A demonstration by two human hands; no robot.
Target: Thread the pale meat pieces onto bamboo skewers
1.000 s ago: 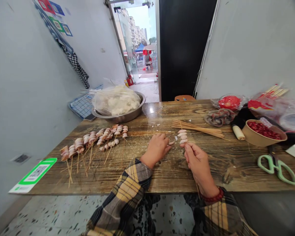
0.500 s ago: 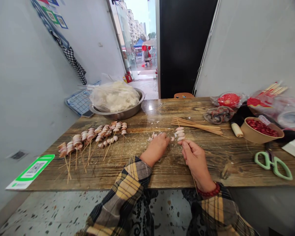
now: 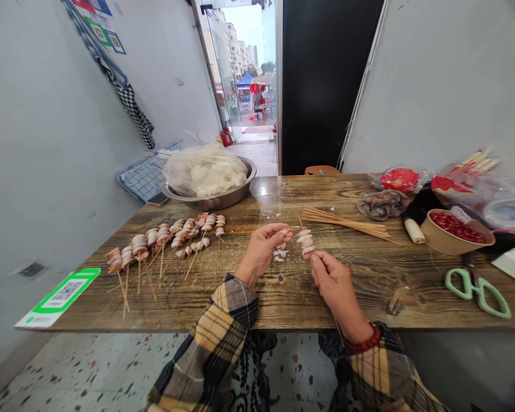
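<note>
My right hand (image 3: 335, 283) pinches a thin bamboo skewer (image 3: 301, 222) just below a short stack of pale pinkish pieces (image 3: 305, 244), which look like garlic cloves. The skewer leans a little to the left, its bare tip pointing up. To the left of that tip, my left hand (image 3: 261, 249) is raised with thumb and fingers closed on a small pale piece (image 3: 287, 231), mostly hidden by the fingertips. Below the left fingers lie loose pale bits (image 3: 280, 253) on the wooden table (image 3: 249, 303). Several loaded skewers (image 3: 139, 245) rest at the left.
Bare bamboo skewers (image 3: 347, 223) lie beyond my right hand. A metal basin (image 3: 223, 201) holds a plastic bag of white stuff (image 3: 210, 171). At the right are green-handled scissors (image 3: 491, 294), a bowl of red beads or berries (image 3: 448, 243) and a crumpled cloth (image 3: 383, 204).
My left hand has lifted from the loose pieces on the table, now with a small piece between its fingertips. The right hand has shifted slightly left and down, tilting the skewer.
</note>
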